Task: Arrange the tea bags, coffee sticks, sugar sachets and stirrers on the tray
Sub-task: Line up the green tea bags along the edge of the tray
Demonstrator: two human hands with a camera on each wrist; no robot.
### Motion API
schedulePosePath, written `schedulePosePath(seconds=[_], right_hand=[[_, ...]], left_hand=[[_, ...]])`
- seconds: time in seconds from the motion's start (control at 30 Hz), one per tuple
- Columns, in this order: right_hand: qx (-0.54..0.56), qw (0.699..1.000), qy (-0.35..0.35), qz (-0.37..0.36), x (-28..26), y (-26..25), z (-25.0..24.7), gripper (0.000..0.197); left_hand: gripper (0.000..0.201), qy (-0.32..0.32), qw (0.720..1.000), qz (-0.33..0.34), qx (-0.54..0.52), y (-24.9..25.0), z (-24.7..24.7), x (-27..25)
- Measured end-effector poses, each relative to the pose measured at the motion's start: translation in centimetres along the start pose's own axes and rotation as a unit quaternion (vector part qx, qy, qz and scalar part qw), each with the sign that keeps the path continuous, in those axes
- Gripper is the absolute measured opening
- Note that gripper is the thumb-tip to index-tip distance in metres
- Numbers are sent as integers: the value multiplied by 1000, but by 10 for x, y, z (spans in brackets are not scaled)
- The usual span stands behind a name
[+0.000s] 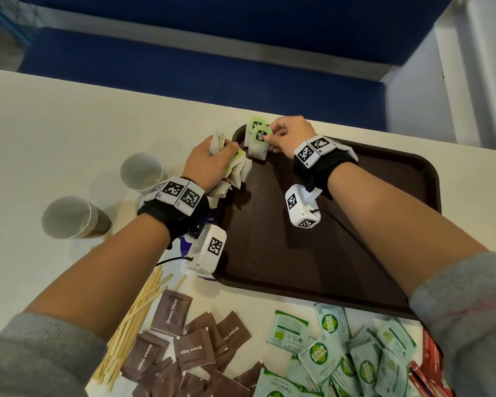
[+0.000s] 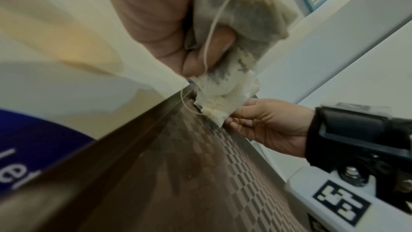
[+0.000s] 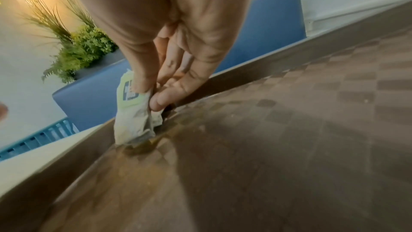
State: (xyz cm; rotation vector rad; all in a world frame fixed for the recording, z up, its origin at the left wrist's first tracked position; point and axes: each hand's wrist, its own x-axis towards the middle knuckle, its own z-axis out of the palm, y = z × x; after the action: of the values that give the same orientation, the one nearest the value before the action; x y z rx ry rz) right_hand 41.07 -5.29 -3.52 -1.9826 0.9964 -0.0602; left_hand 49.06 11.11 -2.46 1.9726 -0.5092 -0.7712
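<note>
A dark brown tray (image 1: 341, 253) lies on the cream table. At its far left corner my right hand (image 1: 287, 136) pinches a tea bag with a green tag (image 1: 259, 144) and holds it upright on the tray floor (image 3: 289, 130); a second tea bag (image 1: 252, 127) stands just behind it. My left hand (image 1: 212, 164) grips a bunch of tea bags (image 1: 239, 170) at the tray's left rim; the left wrist view shows the bunched tea bags (image 2: 240, 29) with strings trailing. Wooden stirrers (image 1: 135, 316), brown sugar sachets (image 1: 189, 348) and green coco sugar sachets (image 1: 335, 353) lie on the table in front.
Two paper cups (image 1: 142, 171) (image 1: 69, 217) stand on the table left of the tray. Red coffee sticks (image 1: 430, 365) lie at the bottom right. A purple-and-white packet (image 1: 189, 245) lies under my left wrist. Behind the table runs a blue bench (image 1: 212, 67).
</note>
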Motion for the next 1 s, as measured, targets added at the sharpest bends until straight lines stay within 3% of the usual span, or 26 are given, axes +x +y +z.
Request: schedulePosePath(seconds=[0.3, 0.53, 0.7, 0.73, 0.87, 1.0], right_hand=[[-17, 1000, 14, -20, 15, -4, 11, 14], [-24, 999, 34, -7, 15, 2, 12, 31], [-21, 993, 99, -52, -1, -6, 2, 34], [2, 995, 81, -58, -7, -8, 0, 31], [102, 986, -125, -42, -34, -11, -1, 13], [110, 976, -184, -45, -46, -8, 1, 9]], left_hand=[[20, -8, 1000, -2, -11, -6, -1, 4], [20, -15, 1000, -19, -15, -8, 3, 5], [26, -20, 999, -26, -33, -5, 5, 4], [28, -20, 998, -29, -45, -4, 5, 4], [27, -18, 992, -56, -110, 1, 4, 3], [23, -13, 985, -82, -152, 3, 5, 0]])
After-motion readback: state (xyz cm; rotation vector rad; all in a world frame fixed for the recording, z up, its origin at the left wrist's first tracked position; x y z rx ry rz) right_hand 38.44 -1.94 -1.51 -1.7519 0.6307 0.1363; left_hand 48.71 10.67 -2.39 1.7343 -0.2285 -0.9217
